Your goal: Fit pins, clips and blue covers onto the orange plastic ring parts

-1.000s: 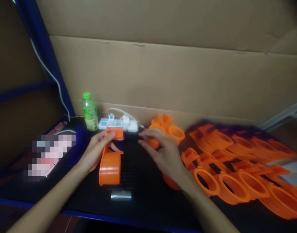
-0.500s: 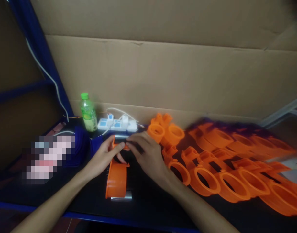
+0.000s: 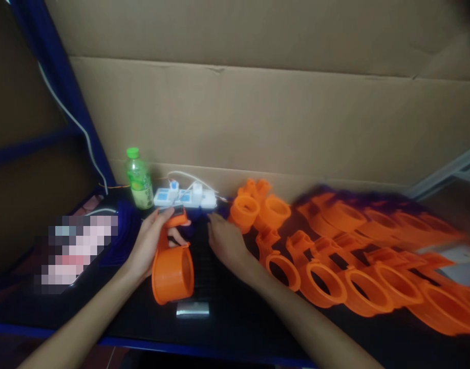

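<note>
My left hand (image 3: 148, 241) is closed round an orange plastic ring part (image 3: 172, 271), thumb pressed on its flat top tab, holding it just above the black table (image 3: 227, 318). My right hand (image 3: 225, 241) lies palm down on the table right of that part, fingers stretched toward a dark blue piece (image 3: 196, 218) near the power strip; it holds nothing I can see. A small silver metal plate (image 3: 192, 309) lies on the table below the orange part.
Many orange ring parts (image 3: 354, 277) cover the table's right side. A green-capped bottle (image 3: 138, 179) and a white power strip (image 3: 185, 197) stand at the back by the cardboard wall (image 3: 258, 118). Dark blue pieces (image 3: 123, 230) lie at the left.
My right hand has come off the orange part's top and moved back toward the power strip. My left hand has tilted the part so its opening faces me.
</note>
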Available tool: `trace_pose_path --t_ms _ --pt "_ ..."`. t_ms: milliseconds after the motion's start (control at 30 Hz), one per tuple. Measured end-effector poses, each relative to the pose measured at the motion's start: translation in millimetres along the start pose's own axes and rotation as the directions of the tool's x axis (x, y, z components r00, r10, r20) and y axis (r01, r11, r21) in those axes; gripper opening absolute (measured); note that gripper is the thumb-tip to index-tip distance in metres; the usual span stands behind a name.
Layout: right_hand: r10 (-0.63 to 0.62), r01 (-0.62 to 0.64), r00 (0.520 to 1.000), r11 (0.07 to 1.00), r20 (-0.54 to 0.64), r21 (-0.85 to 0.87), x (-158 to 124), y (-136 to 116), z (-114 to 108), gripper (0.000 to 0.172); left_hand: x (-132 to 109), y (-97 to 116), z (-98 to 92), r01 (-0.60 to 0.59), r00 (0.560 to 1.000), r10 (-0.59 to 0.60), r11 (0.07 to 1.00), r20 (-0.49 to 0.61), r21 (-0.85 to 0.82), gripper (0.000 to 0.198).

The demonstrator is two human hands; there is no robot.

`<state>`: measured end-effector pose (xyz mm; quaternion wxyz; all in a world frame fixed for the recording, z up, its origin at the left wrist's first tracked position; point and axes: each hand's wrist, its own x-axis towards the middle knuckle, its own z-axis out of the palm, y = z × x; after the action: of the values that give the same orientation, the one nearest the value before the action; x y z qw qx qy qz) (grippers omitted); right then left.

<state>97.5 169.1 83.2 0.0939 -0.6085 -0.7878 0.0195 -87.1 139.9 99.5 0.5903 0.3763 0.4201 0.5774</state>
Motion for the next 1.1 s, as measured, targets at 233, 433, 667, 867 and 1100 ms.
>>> trace_pose_path --t_ms 233,433,667,867,1100 --pt "0.128 -0.111 0.988 0.978 0.086 -0.174 9.4 -0.1 23.0 0.066 0.5 -3.0 0.3 0.036 0.999 -0.036 0.999 0.000 0.005 0.039" --pt "0.172 -0.144 0.980 0.961 0.101 -0.236 9.1 0.9 26.1 0.066 0.4 -2.0 -0.1 0.058 0.998 -0.058 0.998 0.023 -0.009 0.042" --pt "0.130 -0.104 0.987 0.964 0.093 -0.246 7.1 2.3 21.0 0.061 0.0 -2.9 1.0 0.053 0.998 -0.053 0.998 0.018 -0.022 0.037" --pt "0.148 -0.129 0.987 0.962 0.065 -0.241 6.6 -0.1 19.5 0.050 -1.0 -3.2 2.6 0.056 0.998 -0.056 0.998 0.025 -0.009 0.038" --pt "0.095 -0.083 0.994 0.974 0.047 -0.209 3.4 1.7 14.5 0.041 -0.6 -4.9 2.1 0.057 0.998 -0.057 0.998 0.030 0.006 0.038"
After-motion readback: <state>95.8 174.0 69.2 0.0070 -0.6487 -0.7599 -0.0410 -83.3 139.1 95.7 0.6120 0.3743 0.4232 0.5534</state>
